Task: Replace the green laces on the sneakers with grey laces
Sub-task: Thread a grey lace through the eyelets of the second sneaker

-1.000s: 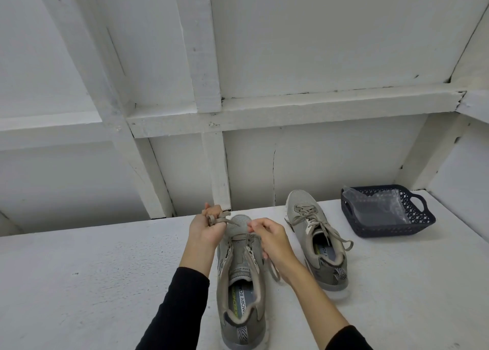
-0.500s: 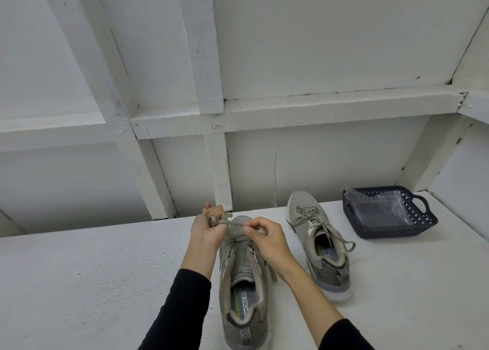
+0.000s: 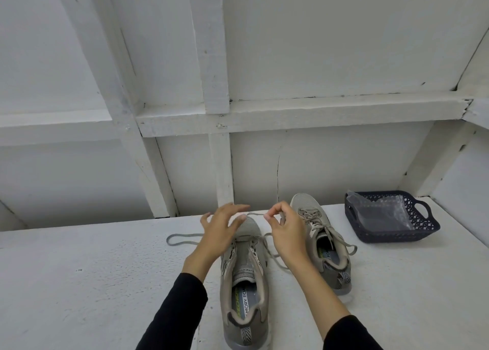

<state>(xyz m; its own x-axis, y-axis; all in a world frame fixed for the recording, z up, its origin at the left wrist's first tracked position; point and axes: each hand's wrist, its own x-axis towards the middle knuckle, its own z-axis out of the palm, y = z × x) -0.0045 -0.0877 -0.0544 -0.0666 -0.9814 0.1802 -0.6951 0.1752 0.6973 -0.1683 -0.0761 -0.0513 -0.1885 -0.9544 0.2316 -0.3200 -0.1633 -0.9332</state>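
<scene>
Since a second ago, the left hand (image 3: pixel 221 233) has let go of the lace and spread its fingers, and the right hand (image 3: pixel 284 230) has risen off the shoe's tongue.

Head view: the left hand, fingers loose and apart, is over the toe of the near grey mesh sneaker (image 3: pixel 244 283), which lies on the white painted table (image 3: pixel 79 283) with its heel toward the viewer. The right hand pinches a thin grey-green shoelace (image 3: pixel 255 214) between thumb and forefinger just above the toe. One end of that lace trails in a loop on the table to the left of the shoe; another stretch runs down the shoe's right side. The second grey mesh sneaker (image 3: pixel 321 241), fully laced, lies just to the right. Farther right sits a dark blue plastic lattice basket (image 3: pixel 423 230) holding a clear plastic bag (image 3: pixel 381 213). Both forearms wear black sleeves (image 3: pixel 182 307).
</scene>
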